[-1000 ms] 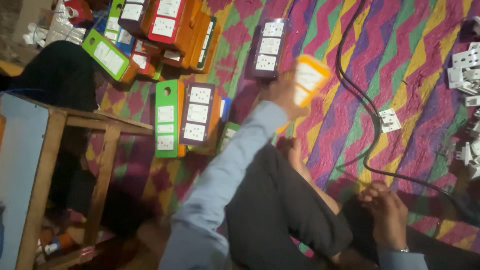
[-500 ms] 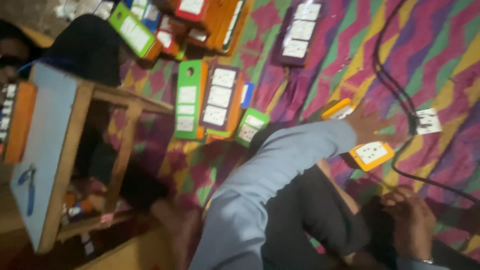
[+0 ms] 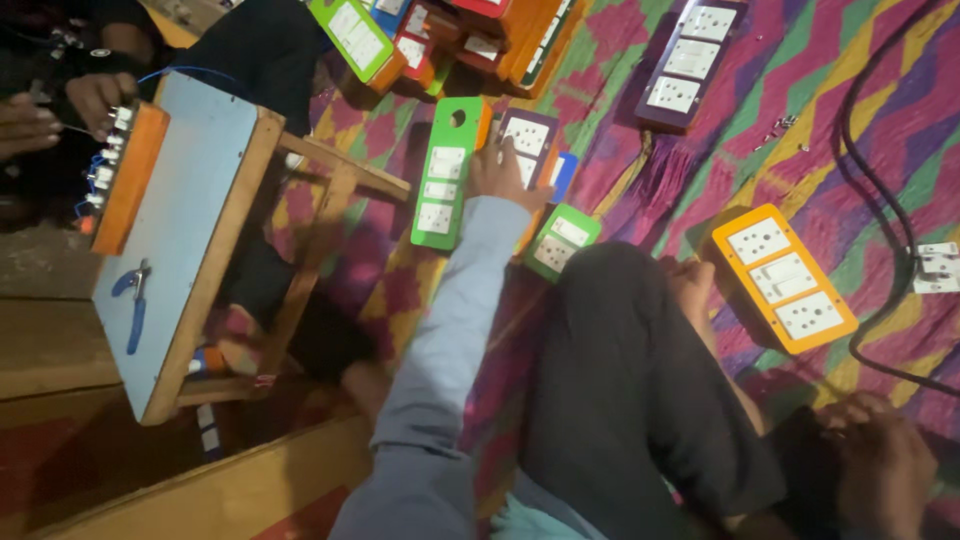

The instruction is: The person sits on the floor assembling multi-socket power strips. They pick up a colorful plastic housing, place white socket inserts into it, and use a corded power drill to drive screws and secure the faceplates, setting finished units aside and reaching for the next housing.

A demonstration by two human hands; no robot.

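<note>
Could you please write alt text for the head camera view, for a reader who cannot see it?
Seated on a striped rug, a person rests their left hand on a purple switchboard beside a green switchboard; their right hand lies by an orange switchboard.

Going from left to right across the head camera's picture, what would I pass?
Another person's hands → low blue-topped stool with blue pliers → green switchboard → the wearer's left hand on a purple board → orange switchboard → black cable → white socket plate.
</note>
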